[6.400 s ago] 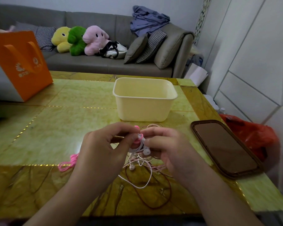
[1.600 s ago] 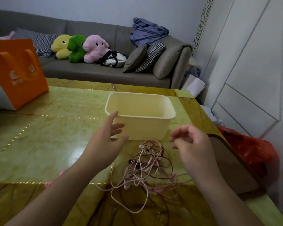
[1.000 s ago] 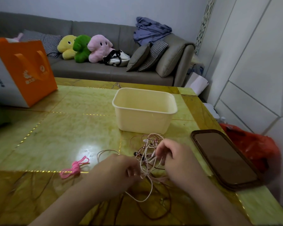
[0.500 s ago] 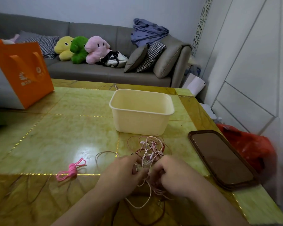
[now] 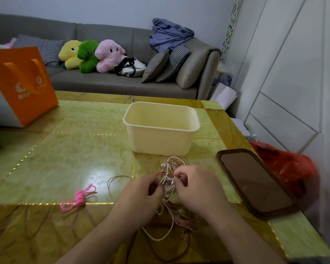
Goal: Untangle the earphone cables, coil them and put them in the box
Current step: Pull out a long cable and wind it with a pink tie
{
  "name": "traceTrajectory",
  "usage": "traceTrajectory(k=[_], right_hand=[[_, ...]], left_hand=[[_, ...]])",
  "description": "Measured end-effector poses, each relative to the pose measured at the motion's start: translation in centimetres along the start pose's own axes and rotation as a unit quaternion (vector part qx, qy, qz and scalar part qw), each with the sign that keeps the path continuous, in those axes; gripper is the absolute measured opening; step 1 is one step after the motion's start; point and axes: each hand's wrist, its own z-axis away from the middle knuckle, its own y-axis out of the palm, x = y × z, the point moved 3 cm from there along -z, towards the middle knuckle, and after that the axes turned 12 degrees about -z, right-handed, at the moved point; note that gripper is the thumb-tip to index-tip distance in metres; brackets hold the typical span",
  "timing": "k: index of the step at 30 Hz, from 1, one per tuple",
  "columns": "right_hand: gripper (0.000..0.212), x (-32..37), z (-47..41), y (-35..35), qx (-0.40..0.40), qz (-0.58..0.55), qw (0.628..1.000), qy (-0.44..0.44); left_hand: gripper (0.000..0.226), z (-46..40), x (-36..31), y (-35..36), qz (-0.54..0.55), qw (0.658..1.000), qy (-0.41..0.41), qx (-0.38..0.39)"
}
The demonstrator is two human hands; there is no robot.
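step: untangling | cables (image 5: 171,168): knotted pile on tabletop (image 5: 65,159), just in front of box (image 5: 160,128) | left hand (image 5: 141,195), right hand (image 5: 198,189): fingers pinch strands | advice: loosen loops gently, follow one cable free, no yanking

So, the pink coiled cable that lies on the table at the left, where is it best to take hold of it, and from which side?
Best guess: pinch the pink coiled cable at its wrapped middle, where the strands are bound into one thick knot. Loops splay out at both ends and would probably slip or unwind. It lies flat on the table, apart from the tangle, so come from above, with the left hand, which is nearer.
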Motion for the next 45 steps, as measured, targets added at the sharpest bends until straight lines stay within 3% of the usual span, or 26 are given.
traceTrajectory(k=[4, 8, 11, 15, 22, 28, 33, 38, 45], right_hand=[[0.022, -0.1, -0.6, -0.3, -0.066, -0.045, 0.996, -0.039], [0.013, -0.3, -0.8, 0.7, 0.017, 0.005, 0.999, -0.032], [0.005, -0.6, -0.5, 1.0, 0.032, 0.009, 0.999, -0.016], [0.013, -0.5, -0.2, 0.6, 0.042, -0.004, 0.999, -0.014], [0.025, -0.4, 0.4, 0.1, 0.099, -0.031, 0.994, 0.014], [0.031, -1.0, 0.1, 0.1, 0.098, -0.040, 0.994, 0.028], [0.024, -1.1, -0.4, 0.2, 0.061, -0.053, 0.996, 0.031], [0.029, -2.1, -0.8, 0.1, 0.024, -0.016, 0.991, 0.129], [0.030, -1.6, -0.2, 0.2, 0.002, -0.055, 0.986, 0.158]], left_hand=[[0.015, 0.2, -0.3, -0.3, -0.004, 1.000, 0.023, -0.001], [0.012, 0.2, -0.4, -0.3, -0.003, 0.999, 0.029, 0.017], [0.011, 0.0, -0.4, -0.3, 0.010, 1.000, 0.015, 0.010], [0.005, -0.9, -0.9, -0.5, 0.027, 0.999, 0.017, -0.022], [0.015, -2.8, -1.8, 0.9, -0.083, 0.996, 0.027, -0.014], [0.023, -3.8, -1.5, 2.3, -0.139, 0.990, -0.010, 0.015], [0.013, -3.9, -1.5, 1.9, -0.063, 0.998, 0.004, -0.029], [0.015, -3.4, -1.8, -0.6, 0.091, 0.994, 0.014, -0.060], [0.014, -2.2, -2.9, -2.3, 0.355, 0.935, 0.003, 0.015]])
